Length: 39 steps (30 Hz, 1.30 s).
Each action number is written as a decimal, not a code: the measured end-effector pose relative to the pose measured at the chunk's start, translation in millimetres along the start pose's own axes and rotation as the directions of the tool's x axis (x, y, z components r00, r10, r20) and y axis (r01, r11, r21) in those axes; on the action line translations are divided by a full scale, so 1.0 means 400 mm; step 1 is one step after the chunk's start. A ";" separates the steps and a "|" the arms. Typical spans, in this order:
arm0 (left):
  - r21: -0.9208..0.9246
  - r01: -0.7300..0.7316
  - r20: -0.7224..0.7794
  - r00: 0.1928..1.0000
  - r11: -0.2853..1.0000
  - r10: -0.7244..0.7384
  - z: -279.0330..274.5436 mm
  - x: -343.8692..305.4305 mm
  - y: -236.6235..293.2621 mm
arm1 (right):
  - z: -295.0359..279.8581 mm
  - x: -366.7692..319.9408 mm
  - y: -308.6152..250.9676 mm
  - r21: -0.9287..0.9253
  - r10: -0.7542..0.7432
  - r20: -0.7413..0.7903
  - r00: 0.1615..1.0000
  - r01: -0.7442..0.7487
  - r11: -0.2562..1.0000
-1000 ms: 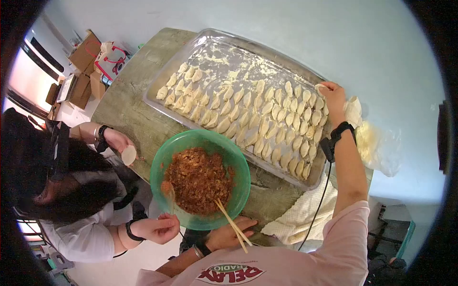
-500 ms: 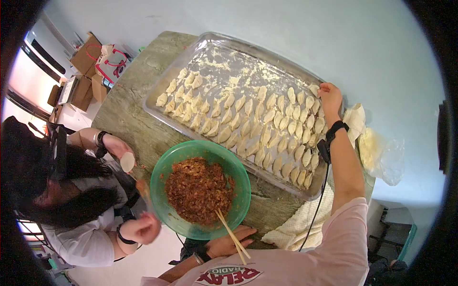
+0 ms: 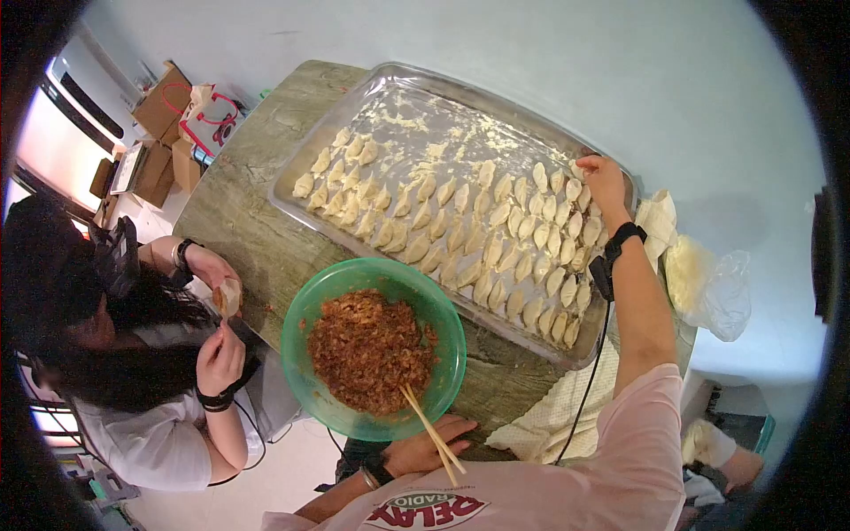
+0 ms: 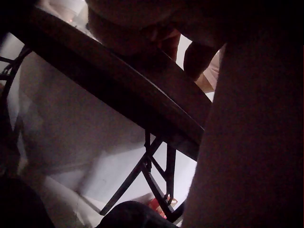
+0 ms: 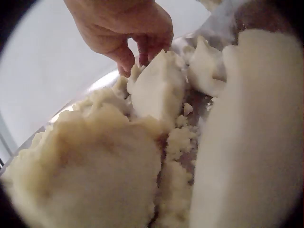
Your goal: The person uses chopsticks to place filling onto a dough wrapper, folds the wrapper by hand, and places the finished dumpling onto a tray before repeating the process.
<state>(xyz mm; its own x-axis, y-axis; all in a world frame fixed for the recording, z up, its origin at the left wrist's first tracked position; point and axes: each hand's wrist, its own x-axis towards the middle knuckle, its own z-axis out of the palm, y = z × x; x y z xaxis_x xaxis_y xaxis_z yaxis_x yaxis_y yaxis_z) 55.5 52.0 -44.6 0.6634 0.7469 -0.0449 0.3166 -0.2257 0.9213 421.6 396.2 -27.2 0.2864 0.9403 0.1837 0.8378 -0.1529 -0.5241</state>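
My right hand point(image 3: 606, 184) is at the far right corner of a metal tray point(image 3: 292, 157), its thumb and fingertips pinching a pale dumpling point(image 3: 577, 168) at the end of a row. In the right wrist view that hand point(image 5: 126, 28) reaches down behind a pleated dumpling point(image 5: 159, 88), which partly hides its fingertips. Rows of dumplings point(image 3: 456, 237) fill the tray's near half. My left hand point(image 3: 423, 450) rests on the table edge with relaxed fingers, beside the green bowl point(image 3: 297, 389) of minced filling point(image 3: 372, 350). A pair of chopsticks point(image 3: 434, 434) leans out of the bowl across that hand.
On the left, another person pinches a wrapper point(image 3: 230, 296) with filling between both hands. A cloth point(image 3: 549, 420) lies under the tray's near corner. A plastic bag of flour point(image 3: 708, 283) sits at the right table edge. A black cable point(image 3: 589, 385) hangs from my right wrist.
My right hand has shifted slightly inward with the dumpling, down to the row's end. The other person's right hand has moved from beside the bowl up to the wrapper. My left hand stays put.
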 end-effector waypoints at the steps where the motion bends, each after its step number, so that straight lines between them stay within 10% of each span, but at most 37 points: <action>1: 0.008 -0.001 -0.005 1.000 1.000 0.001 0.005 -0.002 -0.005 | 0.003 0.001 0.003 -0.036 -0.056 -0.032 0.998 0.055 0.998; 14: 0.064 -0.021 -0.036 0.999 0.998 0.023 0.001 -0.003 -0.003 | 0.005 -0.009 -0.025 -0.237 -0.038 0.025 0.999 0.043 0.970; 19: 0.060 -0.008 -0.044 0.999 0.998 0.011 -0.008 0.005 0.004 | -0.061 -0.055 -0.069 -0.034 -0.136 -0.172 0.976 0.132 0.991; 21: 0.049 0.025 0.042 0.999 0.998 -0.027 -0.008 0.007 0.016 | -0.119 -0.148 -0.129 0.393 -0.160 -0.125 0.979 0.197 0.898; 25: 0.162 -0.064 -0.049 0.996 0.985 0.073 0.006 0.046 0.047 | -0.202 -0.457 -0.378 0.496 -0.298 0.029 0.954 0.245 0.833; 32: 0.409 -0.160 -0.078 0.975 0.898 0.209 0.086 0.078 0.112 | -0.204 -0.693 -0.568 0.097 -0.521 0.307 0.797 0.518 0.850; 39: 0.495 -0.350 -0.286 0.798 0.795 0.530 0.158 -0.019 0.128 | -0.211 -0.882 -0.602 0.089 -0.738 0.223 0.637 0.740 0.667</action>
<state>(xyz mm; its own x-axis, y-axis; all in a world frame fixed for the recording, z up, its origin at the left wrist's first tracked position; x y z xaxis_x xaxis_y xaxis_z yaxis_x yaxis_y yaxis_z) 109.6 -4.8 -21.5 0.5034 0.6555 0.5630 0.3550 -0.7509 0.5569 158.2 75.3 104.4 -0.5392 0.7799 0.3179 0.7289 0.6212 -0.2877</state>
